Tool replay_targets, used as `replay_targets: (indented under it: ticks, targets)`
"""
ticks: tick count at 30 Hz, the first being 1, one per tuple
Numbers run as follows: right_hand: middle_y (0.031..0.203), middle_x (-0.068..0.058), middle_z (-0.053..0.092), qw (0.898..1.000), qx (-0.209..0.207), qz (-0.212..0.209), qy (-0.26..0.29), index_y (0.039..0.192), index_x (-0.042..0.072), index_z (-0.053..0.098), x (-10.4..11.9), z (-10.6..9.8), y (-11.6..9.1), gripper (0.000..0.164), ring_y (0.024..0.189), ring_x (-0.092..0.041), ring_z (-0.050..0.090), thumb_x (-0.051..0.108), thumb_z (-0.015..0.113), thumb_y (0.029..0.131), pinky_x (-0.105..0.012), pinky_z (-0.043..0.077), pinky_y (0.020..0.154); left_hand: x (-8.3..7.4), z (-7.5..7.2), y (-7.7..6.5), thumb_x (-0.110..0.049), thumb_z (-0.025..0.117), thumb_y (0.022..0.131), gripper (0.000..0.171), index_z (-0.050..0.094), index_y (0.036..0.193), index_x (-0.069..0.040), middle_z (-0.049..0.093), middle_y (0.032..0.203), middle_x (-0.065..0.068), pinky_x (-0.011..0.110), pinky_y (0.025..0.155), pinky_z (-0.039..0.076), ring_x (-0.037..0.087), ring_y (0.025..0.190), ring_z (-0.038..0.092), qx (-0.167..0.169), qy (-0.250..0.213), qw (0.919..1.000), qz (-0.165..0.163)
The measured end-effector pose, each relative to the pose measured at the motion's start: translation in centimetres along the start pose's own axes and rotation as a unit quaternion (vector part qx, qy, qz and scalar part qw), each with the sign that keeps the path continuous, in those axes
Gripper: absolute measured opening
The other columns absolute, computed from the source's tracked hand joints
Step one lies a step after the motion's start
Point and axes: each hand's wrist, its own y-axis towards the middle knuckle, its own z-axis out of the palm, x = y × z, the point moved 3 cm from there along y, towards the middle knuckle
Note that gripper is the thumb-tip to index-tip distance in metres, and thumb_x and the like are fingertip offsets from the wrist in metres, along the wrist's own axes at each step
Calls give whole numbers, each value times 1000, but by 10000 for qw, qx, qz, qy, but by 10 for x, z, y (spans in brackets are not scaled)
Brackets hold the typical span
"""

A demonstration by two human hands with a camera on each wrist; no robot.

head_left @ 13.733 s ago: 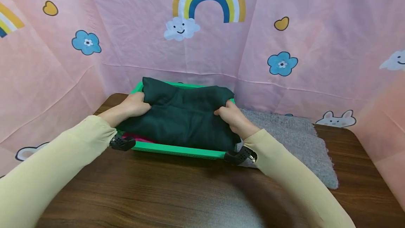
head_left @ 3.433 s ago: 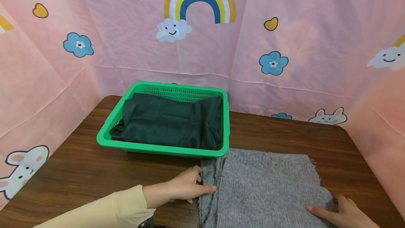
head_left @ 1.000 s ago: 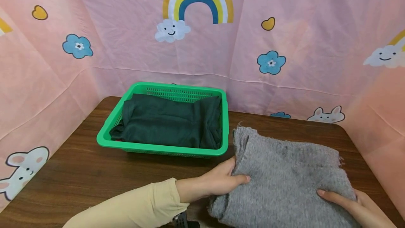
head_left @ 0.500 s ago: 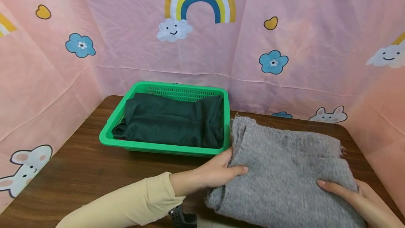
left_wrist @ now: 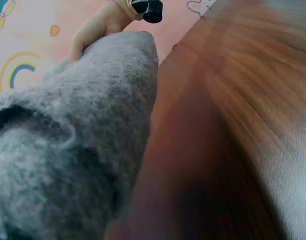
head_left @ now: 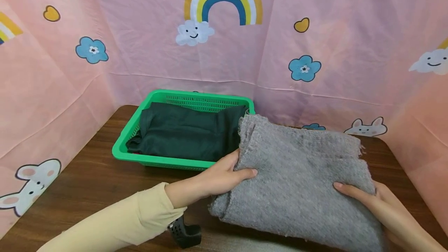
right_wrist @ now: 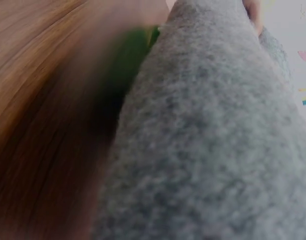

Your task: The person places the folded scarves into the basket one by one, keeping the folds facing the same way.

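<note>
A folded grey woolly cloth [head_left: 297, 182] with frayed edges is held up off the table at the right of the head view. My left hand [head_left: 218, 176] grips its left edge, thumb on top and fingers underneath. On the right edge, my right hand [head_left: 385, 207] holds it the same way, its fingers hidden below. The cloth's far left corner hides the front right corner of a green plastic basket [head_left: 164, 161]. Inside the basket lies a folded dark green cloth [head_left: 185, 131]. The grey cloth [right_wrist: 207, 125] fills much of the right wrist view.
The brown wooden table [head_left: 77, 189] extends under everything, with its left part beside the basket. A pink printed curtain [head_left: 147, 38] surrounds the table at the back and sides. A bit of red [head_left: 134, 153] shows under the dark green cloth.
Earlier, both hands held the dark green cloth over the basket; it now lies inside. Since then, they have picked up the grey cloth from the table and moved it left and up, overlapping the basket.
</note>
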Motion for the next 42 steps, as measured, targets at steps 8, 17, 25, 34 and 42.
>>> replay_targets:
  ticks: [8,17,25,34,42]
  targets:
    - [105,-2,67,9988,175,-388,254,136,12,36,17,15,2,62,90,-26,68,45,63,90,-45,55,75,0,-17,-8,-18,54,97,71,11,154,-8,22,158,9,49,115,23,26,144,23,-7,75,9994,352]
    - [105,-6,69,9940,379,-906,474,136,12,38,43,38,2,58,90,-29,69,40,63,91,-47,56,75,2,-43,-19,-21,55,97,62,24,150,-8,41,146,12,46,108,34,28,132,42,-312,256,9983,427]
    - [109,-10,68,9907,275,-1325,117,138,7,40,64,57,9,64,90,-26,69,43,64,90,-44,56,73,4,-68,-30,-25,57,96,62,26,149,-12,45,143,10,45,106,37,26,128,47,-689,534,9961,107]
    - [116,-9,63,9843,669,-1547,518,137,8,39,80,74,14,60,95,-26,68,38,64,91,-46,55,78,-1,-87,-43,-32,56,97,67,22,151,-13,41,147,9,46,104,38,27,128,46,-846,790,9932,-120]
    - [119,-11,62,9826,672,-1596,668,136,11,40,92,89,17,61,96,-26,67,40,66,89,-45,55,79,-2,-103,-52,-35,57,96,68,22,150,-14,46,140,12,35,88,50,20,109,60,-834,561,9944,-325]
